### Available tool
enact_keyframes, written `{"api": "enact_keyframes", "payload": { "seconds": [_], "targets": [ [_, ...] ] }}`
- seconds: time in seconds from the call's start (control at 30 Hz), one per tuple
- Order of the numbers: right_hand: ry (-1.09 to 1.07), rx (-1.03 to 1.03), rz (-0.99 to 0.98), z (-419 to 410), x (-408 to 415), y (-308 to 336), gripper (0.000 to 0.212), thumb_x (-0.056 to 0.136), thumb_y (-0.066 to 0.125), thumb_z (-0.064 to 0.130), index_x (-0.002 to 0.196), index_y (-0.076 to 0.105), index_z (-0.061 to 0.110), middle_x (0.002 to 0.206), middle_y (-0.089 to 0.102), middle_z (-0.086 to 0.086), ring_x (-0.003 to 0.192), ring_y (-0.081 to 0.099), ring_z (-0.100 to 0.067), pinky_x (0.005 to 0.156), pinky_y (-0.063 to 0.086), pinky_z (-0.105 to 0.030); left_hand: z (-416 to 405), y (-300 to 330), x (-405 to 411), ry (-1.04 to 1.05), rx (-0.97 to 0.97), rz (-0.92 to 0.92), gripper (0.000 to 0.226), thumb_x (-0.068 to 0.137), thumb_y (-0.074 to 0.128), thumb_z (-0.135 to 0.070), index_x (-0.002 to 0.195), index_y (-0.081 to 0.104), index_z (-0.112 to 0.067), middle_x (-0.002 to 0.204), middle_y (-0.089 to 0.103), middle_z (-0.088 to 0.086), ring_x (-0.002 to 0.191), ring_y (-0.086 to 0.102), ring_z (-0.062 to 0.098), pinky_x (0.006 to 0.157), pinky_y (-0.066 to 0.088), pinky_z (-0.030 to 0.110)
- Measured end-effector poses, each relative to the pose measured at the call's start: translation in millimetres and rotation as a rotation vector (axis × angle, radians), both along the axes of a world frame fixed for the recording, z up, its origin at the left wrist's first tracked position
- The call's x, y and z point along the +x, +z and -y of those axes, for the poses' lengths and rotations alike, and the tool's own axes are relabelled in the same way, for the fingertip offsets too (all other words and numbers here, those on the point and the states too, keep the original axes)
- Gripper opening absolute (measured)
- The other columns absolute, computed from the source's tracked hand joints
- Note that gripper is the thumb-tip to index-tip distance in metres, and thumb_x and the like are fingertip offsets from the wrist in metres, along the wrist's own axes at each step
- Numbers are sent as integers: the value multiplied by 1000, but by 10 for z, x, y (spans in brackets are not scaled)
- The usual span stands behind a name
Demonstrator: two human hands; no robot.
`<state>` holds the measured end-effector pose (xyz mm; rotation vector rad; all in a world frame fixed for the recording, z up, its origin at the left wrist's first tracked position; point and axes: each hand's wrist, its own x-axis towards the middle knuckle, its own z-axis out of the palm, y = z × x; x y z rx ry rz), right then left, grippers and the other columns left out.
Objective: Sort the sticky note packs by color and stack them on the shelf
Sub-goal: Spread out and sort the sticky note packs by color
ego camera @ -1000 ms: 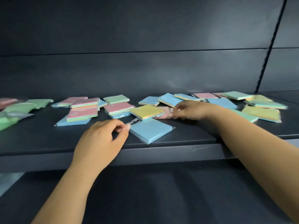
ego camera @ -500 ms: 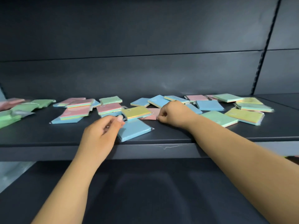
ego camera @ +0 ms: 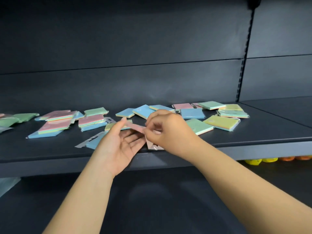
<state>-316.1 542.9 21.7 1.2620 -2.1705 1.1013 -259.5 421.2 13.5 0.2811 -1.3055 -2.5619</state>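
Several sticky note packs in pink, blue, green and yellow lie scattered on the dark shelf (ego camera: 50, 164). My right hand (ego camera: 168, 129) pinches a pink pack (ego camera: 135, 128) by its edge and holds it just above the shelf, its clear wrapper flap (ego camera: 153, 146) hanging below. My left hand (ego camera: 121, 144) is turned palm up under the pink pack with fingers straight and the thumb tip beside the pack's left end. A blue pack (ego camera: 94, 141) with a clear hanger tab lies flat on the shelf just left of my left hand.
Pink-topped packs (ego camera: 55, 126) sit at the left, a green pack (ego camera: 96, 111) behind them. Blue (ego camera: 192, 113), green (ego camera: 200, 127) and yellow (ego camera: 222, 122) packs lie at the right. Green bags (ego camera: 16, 118) are far left. Yellow and orange items (ego camera: 253, 161) show under the shelf.
My right hand has lifted the pink pack off the shelf and brought it over my left hand. My left hand has let go of the blue pack and turned palm up.
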Motion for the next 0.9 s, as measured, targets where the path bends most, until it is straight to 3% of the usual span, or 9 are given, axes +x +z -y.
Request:
{"api": "enact_keyframes", "payload": {
  "seconds": [0.13, 0.23, 0.3, 0.4, 0.5, 0.57, 0.7, 0.83, 0.9],
  "targets": [
    [111, -4, 22, -68, 47, -146, 14, 82, 68, 9, 75, 72, -2, 89, 68, -6, 71, 49, 2, 68, 34, 0, -105, -25, -16, 60, -2, -12, 19, 97, 39, -9, 90, 56, -4, 63, 69, 9, 54, 68, 14, 51, 56, 22],
    [160, -109, 199, -139, 60, -197, 10, 81, 70, 9, 86, 73, 1, 89, 58, 14, 79, 49, 22, 72, 35, 3, -123, -29, 37, 110, -45, -22, 21, 97, 40, -10, 91, 59, -6, 64, 70, 7, 55, 68, 14, 55, 57, 26],
    [64, -314, 321, -175, 34, -195, 15, 83, 69, 13, 97, 67, 12, 96, 53, 14, 85, 53, 15, 74, 38, 1, -158, -21, 87, 104, -62, -30, 22, 96, 40, -11, 93, 61, -8, 70, 72, 6, 63, 69, 16, 63, 58, 32],
    [19, -479, 771, -276, -15, -172, 35, 83, 68, 32, 113, 59, 15, 109, 59, 7, 100, 58, -7, 87, 44, -12, -320, -3, 129, 37, -77, -65, 25, 97, 38, -13, 97, 63, -7, 82, 74, 8, 72, 70, 19, 70, 53, 36],
    [232, -625, 1211, -484, 40, -158, 22, 87, 61, 30, 91, 68, 10, 90, 74, -6, 92, 67, -25, 96, 48, -40, -533, -8, 85, 43, -176, -60, 24, 96, 42, -18, 95, 65, -10, 83, 74, 7, 72, 70, 18, 66, 56, 33],
    [209, -625, 1241, -601, 56, -203, 23, 90, 57, 29, 81, 69, 11, 82, 75, -5, 91, 67, -27, 99, 46, -45, -645, -31, 11, 104, -313, -32, 20, 94, 49, -22, 93, 68, -18, 83, 74, 2, 77, 70, 18, 74, 56, 34],
    [93, -720, 1212, -811, -13, -246, 24, 92, 55, 30, 82, 67, 12, 92, 74, -8, 98, 67, -30, 97, 48, -48, -754, -105, -126, 215, -691, -24, 21, 90, 55, -34, 77, 71, -36, 97, 72, -11, 101, 64, 13, 98, 46, 42],
    [185, -771, 1254, -855, -74, -197, 23, 94, 52, 23, 84, 64, 8, 71, 73, -3, 64, 69, -19, 63, 59, -34, -612, -123, -38, 316, -952, -44, 15, 89, 54, -32, 84, 65, -41, 87, 70, -21, 93, 64, 5, 92, 49, 31],
    [206, -738, 1229, -752, -112, -115, 23, 94, 52, 23, 88, 65, 5, 72, 73, -3, 64, 69, -20, 66, 58, -36, -440, -61, 99, 400, -1044, -51, 20, 90, 53, -27, 81, 62, -42, 74, 66, -31, 86, 62, -1, 83, 46, 19]
  ]
}}
